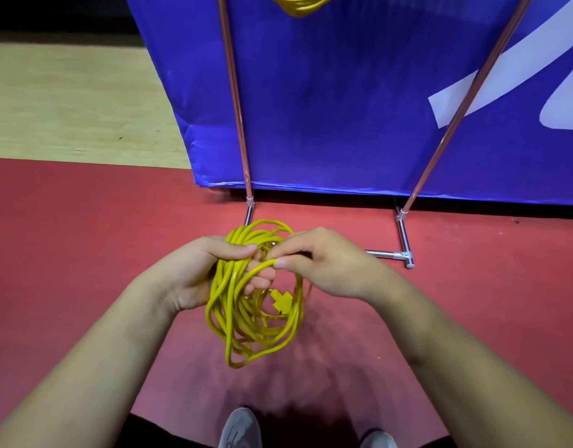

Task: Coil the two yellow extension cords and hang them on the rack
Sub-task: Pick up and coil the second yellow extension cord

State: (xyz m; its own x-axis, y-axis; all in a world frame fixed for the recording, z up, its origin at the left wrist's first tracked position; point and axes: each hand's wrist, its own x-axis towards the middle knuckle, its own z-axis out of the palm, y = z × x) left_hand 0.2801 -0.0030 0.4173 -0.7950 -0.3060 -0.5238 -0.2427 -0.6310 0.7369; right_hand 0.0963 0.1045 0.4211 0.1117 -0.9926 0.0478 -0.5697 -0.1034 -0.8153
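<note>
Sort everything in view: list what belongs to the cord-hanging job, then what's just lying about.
Job: yellow cord coil, gripped by left hand, a strand pinched by right hand; second yellow cord at the top edge; rack.
Just there: blue banner; red floor; grey shoes; pale wood floor.

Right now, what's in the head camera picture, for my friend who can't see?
The left hand grips a loose coil of yellow cord while the right hand pinches one strand. Behind, a second yellow cord hangs high by a metal rack.

Bare left hand (194,276) and right hand (330,266), bare forearms (110,357), grey sneakers (240,428), dark trousers (149,431).
</note>
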